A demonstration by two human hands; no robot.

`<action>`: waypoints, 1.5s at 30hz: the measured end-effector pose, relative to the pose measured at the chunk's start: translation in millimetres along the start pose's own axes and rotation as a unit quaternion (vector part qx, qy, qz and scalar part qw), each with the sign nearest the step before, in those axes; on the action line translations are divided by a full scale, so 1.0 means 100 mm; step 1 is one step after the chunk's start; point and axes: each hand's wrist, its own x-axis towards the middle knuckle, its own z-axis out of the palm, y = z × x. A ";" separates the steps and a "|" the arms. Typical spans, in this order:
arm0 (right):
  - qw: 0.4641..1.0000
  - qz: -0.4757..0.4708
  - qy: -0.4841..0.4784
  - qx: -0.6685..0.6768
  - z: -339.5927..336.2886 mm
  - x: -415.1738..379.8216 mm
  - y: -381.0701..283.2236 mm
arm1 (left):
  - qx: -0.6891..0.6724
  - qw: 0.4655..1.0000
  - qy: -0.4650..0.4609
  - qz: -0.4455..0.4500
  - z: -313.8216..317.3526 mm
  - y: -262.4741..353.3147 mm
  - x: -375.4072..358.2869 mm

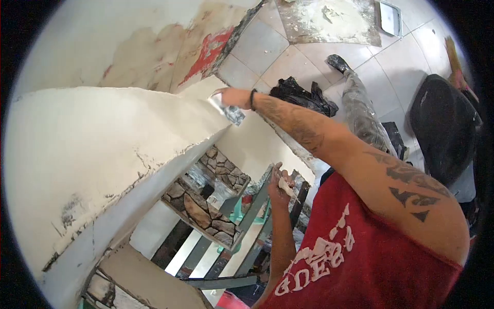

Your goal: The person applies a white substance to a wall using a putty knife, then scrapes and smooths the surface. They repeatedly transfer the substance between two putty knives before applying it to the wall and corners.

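My right hand (pixel 231 97), at the end of a tattooed arm with a black wristband, is closed around a putty knife (pixel 235 115). Its greyish blade, smeared with white, rests against the cream plastered surface (pixel 128 116) near its corner. The handle is mostly hidden by the fingers. Lower down, my left hand (pixel 280 189) is held near my red shirt, fingers curled. In it is a whitish lump of plaster (pixel 286 186), partly covered by the fingers.
Stone-faced blocks (pixel 203 211) and grey slats (pixel 252 206) lie below the plastered edge. A black plastic bag (pixel 303 95), a plaster-covered board (pixel 334 23), a white tray (pixel 390 19) and a black chair (pixel 442 129) are on the tiled floor. Part of another person shows at far right.
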 end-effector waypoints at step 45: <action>0.808 0.300 0.093 0.498 -0.92 0.78 -0.37 | -0.027 1.000 0.002 0.001 -0.02 -0.11 -0.07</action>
